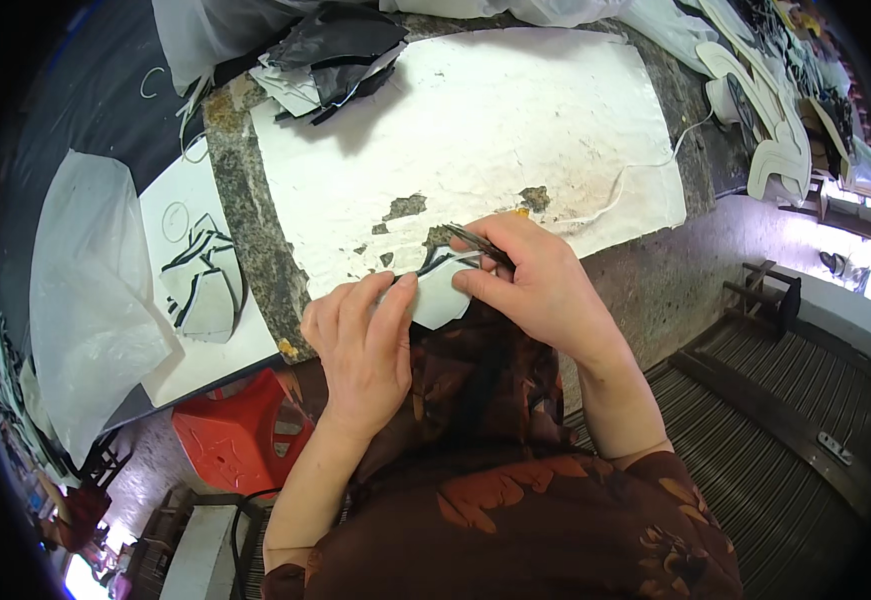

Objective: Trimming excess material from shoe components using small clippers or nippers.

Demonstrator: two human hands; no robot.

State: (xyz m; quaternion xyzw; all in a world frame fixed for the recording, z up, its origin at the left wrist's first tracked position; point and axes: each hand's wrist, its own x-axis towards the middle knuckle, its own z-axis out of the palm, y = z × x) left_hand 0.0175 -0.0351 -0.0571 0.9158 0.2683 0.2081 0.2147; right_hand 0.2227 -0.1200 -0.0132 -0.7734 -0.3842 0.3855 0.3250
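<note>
At the near edge of the white paper sheet (pixel 470 130), a small white panel with black edging (pixel 443 298) is held up between two hands. The left hand (pixel 358 335) has its fingers closed on the panel's left side; the right hand (pixel 547 280) has its thumb against the right side, fingers closed around a dark, pointed hand tool (pixel 483 246), whose exact kind I cannot tell. The panel looks light, thin and flexible, apt to bend rather than break; a pinch at its two opposite sides, clear of the black edging, should suit it, and its smooth face may slip a little. Left of the sheet lies a stack of similar pieces (pixel 210 300). A thin white cord (pixel 619 195) crosses the sheet's right part. On its far left corner, on the speckled table (pixel 245 190), sits a pile of black and white pieces (pixel 340 60).
</note>
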